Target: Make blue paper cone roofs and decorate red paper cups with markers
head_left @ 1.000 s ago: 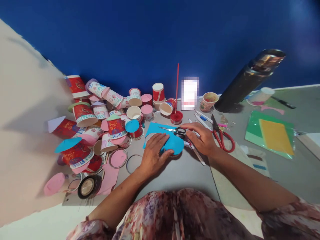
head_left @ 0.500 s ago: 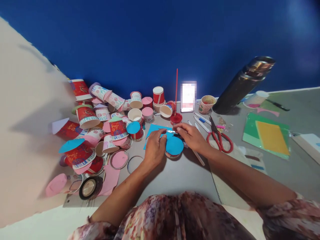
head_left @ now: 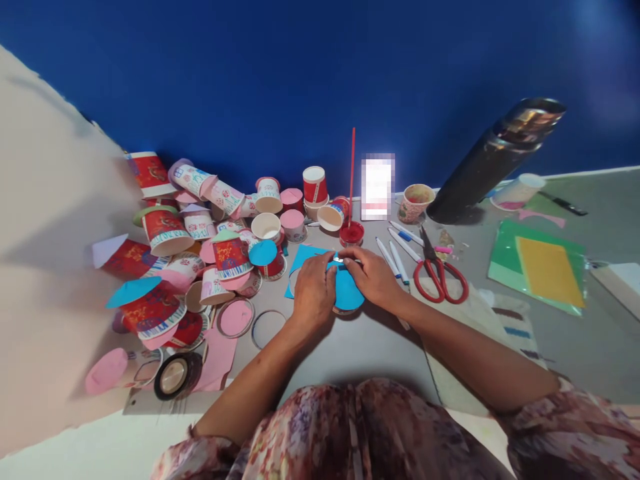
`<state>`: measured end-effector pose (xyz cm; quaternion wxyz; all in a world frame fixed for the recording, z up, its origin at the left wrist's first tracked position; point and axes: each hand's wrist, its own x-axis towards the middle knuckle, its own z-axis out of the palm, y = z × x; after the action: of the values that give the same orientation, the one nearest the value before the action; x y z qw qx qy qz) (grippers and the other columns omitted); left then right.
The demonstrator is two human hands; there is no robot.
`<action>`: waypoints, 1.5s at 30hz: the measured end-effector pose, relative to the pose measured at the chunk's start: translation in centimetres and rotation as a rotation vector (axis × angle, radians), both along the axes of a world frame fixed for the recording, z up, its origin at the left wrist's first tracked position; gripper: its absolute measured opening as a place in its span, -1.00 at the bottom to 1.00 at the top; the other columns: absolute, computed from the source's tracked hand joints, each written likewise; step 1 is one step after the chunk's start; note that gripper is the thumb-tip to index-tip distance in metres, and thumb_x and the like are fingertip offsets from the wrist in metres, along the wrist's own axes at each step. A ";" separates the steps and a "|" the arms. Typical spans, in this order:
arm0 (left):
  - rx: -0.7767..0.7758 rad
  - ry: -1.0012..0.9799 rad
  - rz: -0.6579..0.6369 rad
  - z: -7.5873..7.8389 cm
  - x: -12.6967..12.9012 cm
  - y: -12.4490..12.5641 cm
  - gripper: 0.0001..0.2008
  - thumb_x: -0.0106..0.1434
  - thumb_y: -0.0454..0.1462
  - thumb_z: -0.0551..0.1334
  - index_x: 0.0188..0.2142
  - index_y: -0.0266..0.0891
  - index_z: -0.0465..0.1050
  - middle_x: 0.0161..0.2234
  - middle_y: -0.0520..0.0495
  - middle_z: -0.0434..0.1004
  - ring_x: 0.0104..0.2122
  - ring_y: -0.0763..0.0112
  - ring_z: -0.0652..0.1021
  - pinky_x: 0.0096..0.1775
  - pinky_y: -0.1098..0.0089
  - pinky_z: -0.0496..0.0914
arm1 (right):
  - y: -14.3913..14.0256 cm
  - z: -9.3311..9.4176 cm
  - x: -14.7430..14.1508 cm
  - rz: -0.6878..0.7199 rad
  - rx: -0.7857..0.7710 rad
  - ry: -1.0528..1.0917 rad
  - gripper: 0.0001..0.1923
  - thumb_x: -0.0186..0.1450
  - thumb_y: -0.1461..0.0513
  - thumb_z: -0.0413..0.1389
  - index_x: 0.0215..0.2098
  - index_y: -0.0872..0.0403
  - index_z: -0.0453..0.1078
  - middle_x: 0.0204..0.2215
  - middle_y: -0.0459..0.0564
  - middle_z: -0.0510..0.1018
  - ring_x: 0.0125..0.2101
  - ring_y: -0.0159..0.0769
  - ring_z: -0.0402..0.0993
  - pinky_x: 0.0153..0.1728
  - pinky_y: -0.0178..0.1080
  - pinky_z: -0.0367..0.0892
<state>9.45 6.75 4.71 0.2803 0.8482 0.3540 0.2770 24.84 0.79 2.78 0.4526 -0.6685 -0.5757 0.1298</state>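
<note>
A round blue paper disc (head_left: 349,291) lies over the top of a paper cup (head_left: 349,311), of which only a strip of rim shows below it. My left hand (head_left: 315,288) closes on the disc's left edge, thumb along it. My right hand (head_left: 373,277) has its fingers bent over the disc's far right edge. Between the fingertips of both hands shows a small shiny metal piece (head_left: 339,259); its kind cannot be made out. Behind my left hand lies a blue paper sheet (head_left: 304,257) with a round cut-out.
Decorated paper cups (head_left: 165,230) are heaped on the left. A red paint pot (head_left: 351,233) holding a thin red stick stands behind my hands. Red-handled scissors (head_left: 440,280), markers (head_left: 393,257) and a leaning black flask (head_left: 480,173) are on the right.
My hands have come closer together, and the right fingers have moved down and left onto the disc's edge. More of the metal piece is covered. The view has shifted slightly.
</note>
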 end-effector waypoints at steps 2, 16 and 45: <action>0.017 0.022 0.000 -0.1 0.0 0.0 -0.66 0.45 -0.23 0.04 0.12 -0.24 0.42 0.05 -0.24 0.56 0.07 0.09 0.49 0.12 0.08 0.34 | 0.0 0.0 0.0 -0.002 -0.004 -0.005 -0.76 0.41 0.23 0.01 -0.08 -0.02 0.51 -0.14 0.05 0.67 -0.10 -0.07 0.58 -0.09 -0.04 0.45; -0.005 0.035 0.040 0.4 -0.1 -0.4 -0.64 0.47 -0.17 0.00 0.09 -0.26 0.42 0.05 -0.27 0.55 0.06 0.07 0.51 0.11 0.07 0.34 | -0.5 0.5 -0.4 -0.043 0.033 0.083 -0.69 0.50 0.13 -0.09 -0.07 0.00 0.49 -0.16 0.06 0.68 -0.14 -0.10 0.61 -0.13 -0.10 0.47; -0.226 -0.160 -0.050 0.5 -1.2 -1.5 -0.64 0.46 -0.08 0.08 0.12 -0.18 0.40 0.07 -0.20 0.54 0.03 0.16 0.53 0.04 0.14 0.43 | -1.9 2.2 -1.1 -0.048 0.295 -0.025 -0.66 0.52 0.09 -0.07 0.13 0.06 0.33 0.02 0.18 0.57 0.02 -0.07 0.47 0.02 0.01 0.40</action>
<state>8.25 5.24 5.21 0.4080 0.7949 0.3385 0.2950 23.70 -1.07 4.93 0.5414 -0.6100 -0.5781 0.0247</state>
